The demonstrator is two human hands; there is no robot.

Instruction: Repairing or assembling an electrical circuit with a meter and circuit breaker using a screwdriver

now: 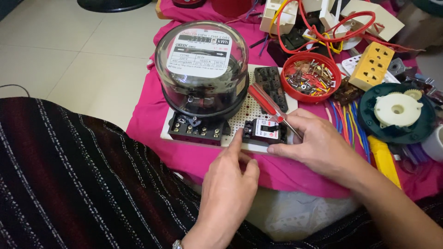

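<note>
My right hand (310, 144) grips a red-handled screwdriver (264, 100), its shaft slanting under my fingers; the fingers also press the right side of a small black circuit breaker (263, 131). With its index finger stretched out, my left hand (228, 185) touches the breaker's left edge and holds nothing. The breaker rests on a white perforated board (243, 115). A round electricity meter with a clear dome (201, 64) and a black terminal block (197, 128) stands on the same board, left of the breaker.
A pink cloth (152, 117) covers the low table. To the right lie a red bowl of screws (311, 76), a yellow socket block (371, 65), a dark green disc with a white gear (397, 110), coloured wires (344, 121), a yellow handle (384, 159). Tiled floor lies left.
</note>
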